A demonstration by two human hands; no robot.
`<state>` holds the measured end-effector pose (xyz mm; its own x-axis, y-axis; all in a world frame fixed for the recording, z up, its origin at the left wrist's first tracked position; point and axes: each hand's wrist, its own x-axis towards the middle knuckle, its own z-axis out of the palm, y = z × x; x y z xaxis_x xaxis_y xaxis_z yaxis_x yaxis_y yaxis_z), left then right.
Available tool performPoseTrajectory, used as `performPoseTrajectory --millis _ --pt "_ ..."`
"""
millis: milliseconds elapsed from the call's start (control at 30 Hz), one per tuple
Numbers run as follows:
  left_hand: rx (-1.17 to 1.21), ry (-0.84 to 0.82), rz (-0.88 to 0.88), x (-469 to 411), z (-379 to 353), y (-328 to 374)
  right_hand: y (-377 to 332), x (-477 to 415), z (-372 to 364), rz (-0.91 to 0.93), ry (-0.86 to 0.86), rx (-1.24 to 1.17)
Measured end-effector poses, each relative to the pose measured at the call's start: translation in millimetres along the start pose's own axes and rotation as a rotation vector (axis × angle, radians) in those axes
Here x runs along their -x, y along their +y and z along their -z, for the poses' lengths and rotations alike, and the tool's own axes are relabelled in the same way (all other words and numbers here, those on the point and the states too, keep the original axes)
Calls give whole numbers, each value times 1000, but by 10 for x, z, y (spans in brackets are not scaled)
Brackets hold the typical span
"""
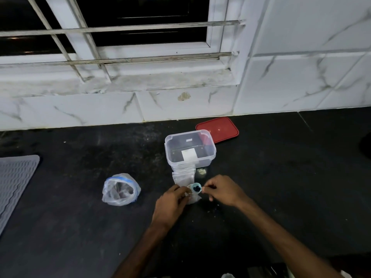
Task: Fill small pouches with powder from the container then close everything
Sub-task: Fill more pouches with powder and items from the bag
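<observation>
Small pouch (193,199): clear plastic, crumpled, low on the black countertop (281,177) between the two hands, just in front of the stack of pouches; only its lower corner and one edge show past the fingers.
Left hand (172,199): fingers curled round the small pouch at its mouth, holding it up to the scoop.
Right hand (222,190): thumb and forefinger pinched together on the thin handle of the scoop, the other fingers loosely curled.
Scoop (196,187): tiny, pale blue, round bowl, right over the mouth of the small pouch; a dark lump of powder sits in the bowl.
Stack of pouches (183,175): flat clear pouches, overlapping, leaning against the near wall of the clear plastic container.
Clear plastic container (189,149): rectangular with rounded corners, lid off, standing behind the hands; a white label shows at its floor and a smaller one on the far wall; whether powder lies inside cannot be told.
Red lid (217,129): flat on the countertop behind and to the right of the container, near the tile wall (180,105).
Zip bag (120,189): clear, blue seal strip, mouth open and rolled down, dark contents inside; well left of the hands.
Spilled powder (201,171): pale patch just beside the container's near right corner.
Grey mat (14,183): ribbed, at the left edge.
</observation>
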<state>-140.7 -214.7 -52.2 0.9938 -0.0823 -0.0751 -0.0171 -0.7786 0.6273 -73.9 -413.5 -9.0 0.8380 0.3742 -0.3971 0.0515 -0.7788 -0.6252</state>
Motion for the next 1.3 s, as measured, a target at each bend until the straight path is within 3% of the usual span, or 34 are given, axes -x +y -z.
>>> performPoseTrajectory --millis 200,467,567,767,933,1100,1300 --pt "246 27 56 30 -50 78 -76 -18 -27 185 194 296" --pt "300 115 215 30 -29 197 31 -42 -43 281 323 183" --pt "305 157 248 12 -27 248 90 -68 11 285 333 21" --pt "321 203 230 -4 3 408 175 -121 241 198 248 -489" --pt "248 235 191 -50 16 479 514 -299 433 -70 376 -842" --pt "284 293 164 -171 87 504 1077 -673 403 -354 555 -775" --pt "337 334 202 -300 161 568 1216 -868 340 -449 608 -506"
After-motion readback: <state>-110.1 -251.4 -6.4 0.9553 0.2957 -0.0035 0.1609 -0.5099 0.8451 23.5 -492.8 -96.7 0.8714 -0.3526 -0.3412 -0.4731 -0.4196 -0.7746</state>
